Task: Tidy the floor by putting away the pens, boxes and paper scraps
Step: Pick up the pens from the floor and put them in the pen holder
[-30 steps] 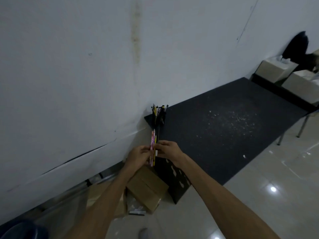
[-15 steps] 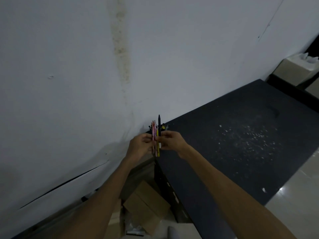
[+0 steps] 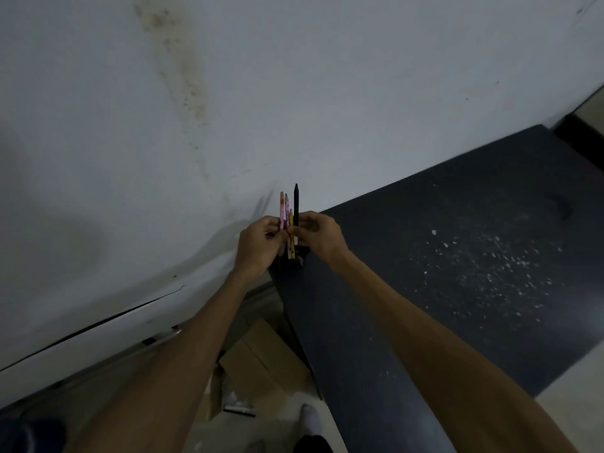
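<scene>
Both hands meet in front of the white wall [image 3: 294, 93], just over the far left corner of the dark surface [image 3: 457, 223]. The left hand [image 3: 258, 245] has its fingers curled round a small bunch of pens [image 3: 289, 223], which stand upright between the two hands: two pinkish ones on the left, a yellow one in the middle whose lower end sticks out below the fingers, and a black pen [image 3: 296, 204] on the right that reaches highest of all. The right hand [image 3: 318, 235] pinches that black pen between thumb and fingertips, touching the bunch from the right side. Whatever stands on the surface directly under the hands is too dark and too hidden to make out. Farther right on the surface lies a scatter of small white paper scraps [image 3: 483, 266], well apart from the hands. Down on the floor, near the left edge of the surface and between the two forearms, lies a flattened brown cardboard box [image 3: 264, 364], with a small dark marker-like item [image 3: 240, 410] just beside its near edge. A foot in a white sock [image 3: 310, 420] shows at the near edge, close to the box.
</scene>
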